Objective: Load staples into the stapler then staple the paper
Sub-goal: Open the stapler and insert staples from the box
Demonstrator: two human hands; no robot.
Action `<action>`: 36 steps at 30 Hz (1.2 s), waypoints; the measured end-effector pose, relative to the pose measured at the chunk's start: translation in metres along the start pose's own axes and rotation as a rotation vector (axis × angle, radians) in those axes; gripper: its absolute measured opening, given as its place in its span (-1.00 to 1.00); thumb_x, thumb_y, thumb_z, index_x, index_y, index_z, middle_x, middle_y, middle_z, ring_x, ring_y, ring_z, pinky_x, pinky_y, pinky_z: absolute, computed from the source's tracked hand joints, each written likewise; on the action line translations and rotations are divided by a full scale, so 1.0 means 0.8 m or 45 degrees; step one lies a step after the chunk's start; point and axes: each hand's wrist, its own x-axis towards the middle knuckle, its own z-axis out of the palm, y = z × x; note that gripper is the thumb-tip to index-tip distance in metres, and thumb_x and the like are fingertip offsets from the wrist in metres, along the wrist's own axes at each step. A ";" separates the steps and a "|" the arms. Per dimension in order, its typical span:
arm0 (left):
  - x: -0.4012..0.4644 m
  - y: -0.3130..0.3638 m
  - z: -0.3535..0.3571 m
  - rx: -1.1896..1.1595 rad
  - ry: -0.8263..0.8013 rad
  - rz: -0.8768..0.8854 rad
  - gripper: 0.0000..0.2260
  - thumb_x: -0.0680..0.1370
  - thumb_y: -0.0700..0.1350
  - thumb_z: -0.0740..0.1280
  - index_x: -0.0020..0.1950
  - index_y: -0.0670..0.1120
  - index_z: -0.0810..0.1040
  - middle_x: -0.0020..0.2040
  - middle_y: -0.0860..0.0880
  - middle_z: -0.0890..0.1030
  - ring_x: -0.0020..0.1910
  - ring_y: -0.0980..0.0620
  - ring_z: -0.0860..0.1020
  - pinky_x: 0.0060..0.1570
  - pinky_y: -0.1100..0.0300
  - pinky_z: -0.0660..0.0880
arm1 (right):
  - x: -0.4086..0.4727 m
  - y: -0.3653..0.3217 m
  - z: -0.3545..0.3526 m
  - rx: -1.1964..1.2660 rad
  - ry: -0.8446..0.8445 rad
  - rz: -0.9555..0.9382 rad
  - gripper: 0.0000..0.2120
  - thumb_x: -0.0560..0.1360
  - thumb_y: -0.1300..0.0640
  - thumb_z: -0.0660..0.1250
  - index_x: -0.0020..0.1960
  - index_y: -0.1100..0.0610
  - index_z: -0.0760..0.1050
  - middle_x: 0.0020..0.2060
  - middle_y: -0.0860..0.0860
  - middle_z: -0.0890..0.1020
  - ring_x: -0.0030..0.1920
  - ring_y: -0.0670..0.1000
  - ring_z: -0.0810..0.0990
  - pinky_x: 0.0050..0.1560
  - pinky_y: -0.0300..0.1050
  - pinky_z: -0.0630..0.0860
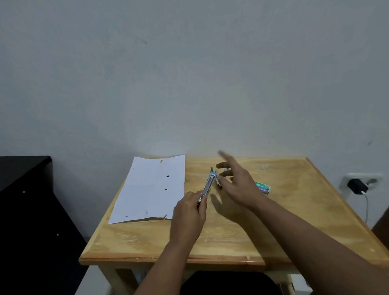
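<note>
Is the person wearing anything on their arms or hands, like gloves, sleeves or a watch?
Nothing that shows. The left hand and right hand are bare, without gloves, and no ring can be made out in the blur. Both forearms are uncovered up to the frame edge, with no sleeve, watch or bracelet in view.

A small light-wood table (295, 209) set against the wall carries a white sheet of paper (150, 188) at its ten o'clock corner, overhanging the far and left edges, and a small green-and-white staple box (263, 187) lying flat toward two o'clock.
</note>
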 end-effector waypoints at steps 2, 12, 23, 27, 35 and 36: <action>0.002 0.000 0.000 -0.013 0.025 -0.004 -0.81 0.67 -0.08 0.33 0.22 -0.04 0.68 -0.16 0.09 0.56 -0.25 0.21 0.50 -0.30 0.46 0.27 | 0.002 -0.005 -0.002 0.074 0.065 0.024 -0.26 0.63 0.12 0.35 0.65 -0.19 0.05 0.19 -0.16 0.55 0.00 -0.11 0.66 0.01 -0.18 0.63; 0.002 -0.008 0.001 -0.072 0.134 -0.010 -0.83 0.67 -0.09 0.33 0.21 -0.02 0.67 -0.16 0.08 0.57 -0.23 0.13 0.54 -0.29 0.25 0.45 | 0.004 -0.013 -0.002 -0.097 -0.222 -0.069 -0.33 0.61 0.09 0.39 0.62 -0.14 0.19 0.24 -0.08 0.57 0.16 -0.07 0.64 0.13 -0.17 0.57; 0.001 -0.010 0.000 -0.092 0.180 0.014 -0.79 0.66 -0.08 0.35 0.26 -0.04 0.66 -0.10 0.10 0.55 -0.20 0.15 0.55 -0.24 0.25 0.48 | -0.004 -0.025 -0.008 -0.196 -0.407 -0.191 -0.37 0.59 0.01 0.41 0.60 -0.16 0.27 0.25 -0.03 0.60 0.15 -0.02 0.62 0.20 0.04 0.59; -0.001 -0.005 0.001 -0.070 0.168 0.058 -0.76 0.66 -0.08 0.36 0.32 0.00 0.63 -0.09 0.12 0.54 -0.23 0.16 0.53 -0.25 0.39 0.40 | 0.014 -0.039 -0.019 0.203 0.185 -0.065 -0.18 0.60 0.11 0.40 0.65 -0.22 -0.01 0.12 -0.12 0.61 -0.10 -0.09 0.68 -0.04 -0.08 0.67; 0.002 -0.006 0.000 -0.092 0.188 0.014 -0.75 0.65 -0.10 0.36 0.33 -0.02 0.63 -0.09 0.07 0.56 -0.21 0.13 0.54 -0.27 0.25 0.44 | -0.003 -0.025 0.003 -0.204 -0.250 -0.187 -0.47 0.52 -0.03 0.31 0.50 -0.08 0.47 0.19 -0.05 0.62 0.15 -0.03 0.60 0.22 0.03 0.55; 0.001 -0.006 0.000 -0.077 0.184 0.004 -0.73 0.65 -0.09 0.36 0.35 -0.01 0.62 -0.08 0.07 0.56 -0.22 0.14 0.53 -0.28 0.32 0.40 | -0.003 -0.027 0.005 -0.192 -0.134 -0.199 -0.52 0.55 0.02 0.33 0.47 -0.07 0.48 0.15 -0.07 0.65 0.10 -0.06 0.61 0.18 0.04 0.58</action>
